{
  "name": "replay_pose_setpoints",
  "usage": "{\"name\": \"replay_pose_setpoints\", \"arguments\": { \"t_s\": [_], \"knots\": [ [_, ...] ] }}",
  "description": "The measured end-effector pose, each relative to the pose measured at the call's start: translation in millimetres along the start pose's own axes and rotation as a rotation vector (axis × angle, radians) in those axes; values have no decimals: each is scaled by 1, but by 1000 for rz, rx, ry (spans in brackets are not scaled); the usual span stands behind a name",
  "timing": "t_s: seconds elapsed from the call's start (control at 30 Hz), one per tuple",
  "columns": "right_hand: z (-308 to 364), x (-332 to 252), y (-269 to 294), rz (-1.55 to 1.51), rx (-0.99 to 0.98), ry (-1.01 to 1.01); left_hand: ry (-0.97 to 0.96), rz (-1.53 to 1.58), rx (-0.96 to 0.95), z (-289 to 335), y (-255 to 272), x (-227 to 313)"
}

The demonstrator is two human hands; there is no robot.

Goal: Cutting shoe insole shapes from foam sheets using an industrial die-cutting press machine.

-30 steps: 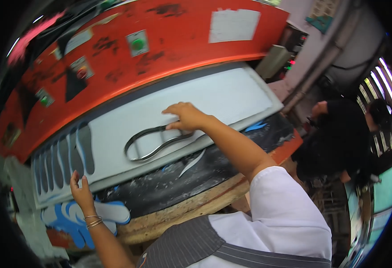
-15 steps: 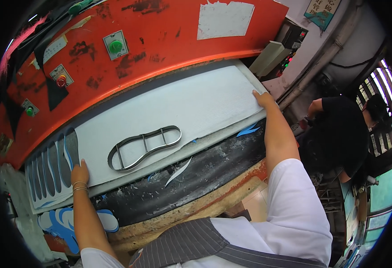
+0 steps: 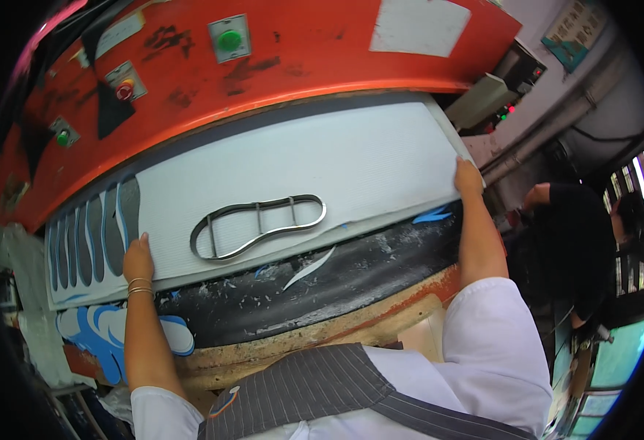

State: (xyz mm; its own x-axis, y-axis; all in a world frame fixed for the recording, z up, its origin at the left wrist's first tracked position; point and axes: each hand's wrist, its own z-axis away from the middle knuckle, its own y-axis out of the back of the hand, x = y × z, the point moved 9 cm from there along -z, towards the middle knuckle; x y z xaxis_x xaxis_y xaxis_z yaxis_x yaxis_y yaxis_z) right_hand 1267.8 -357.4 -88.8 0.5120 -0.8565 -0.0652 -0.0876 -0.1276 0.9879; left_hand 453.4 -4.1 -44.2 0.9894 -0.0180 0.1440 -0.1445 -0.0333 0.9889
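Observation:
A wide white sheet (image 3: 380,161) with fine ribbing lies on the bed of a red machine. My left hand (image 3: 138,260) grips its near edge at the left, thumb on top, beside a row of sole-shaped cut-outs (image 3: 109,227) that show dark grey with blue edges. At the sheet's right end my right hand (image 3: 468,178) is closed on the edge, with its fingers partly hidden. Between my hands, nearer the left, a sole-shaped metal cutting die (image 3: 258,217) with crossbars rests on the sheet near its front edge. Neither hand touches the die.
The red machine beam (image 3: 292,62) with green and red buttons spans the far side. A black, scuffed ledge (image 3: 263,308) with blue and white scraps runs in front. Blue and white cut pieces (image 3: 102,334) lie at the left. Another person in black (image 3: 564,242) is at the right.
My view has shifted, so the machine, sheet and die appear farther right in the picture. Both hands stay at the sheet's edges, and the die keeps its place on the sheet.

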Motion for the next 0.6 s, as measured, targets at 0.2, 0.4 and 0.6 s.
{"name": "replay_pose_setpoints", "arguments": {
  "t_s": [0.2, 0.4, 0.6],
  "knots": [
    [29, -19, 46, 154, 33, -135, -26, 33, 53, 7, -8, -3],
    [206, -295, 119, -527, 165, 846, -243, 206, 283, 29, -4, -24],
    [402, -457, 116, -82, -202, 1754, -297, 103, -41, 45, -9, -17]
  ]
}}
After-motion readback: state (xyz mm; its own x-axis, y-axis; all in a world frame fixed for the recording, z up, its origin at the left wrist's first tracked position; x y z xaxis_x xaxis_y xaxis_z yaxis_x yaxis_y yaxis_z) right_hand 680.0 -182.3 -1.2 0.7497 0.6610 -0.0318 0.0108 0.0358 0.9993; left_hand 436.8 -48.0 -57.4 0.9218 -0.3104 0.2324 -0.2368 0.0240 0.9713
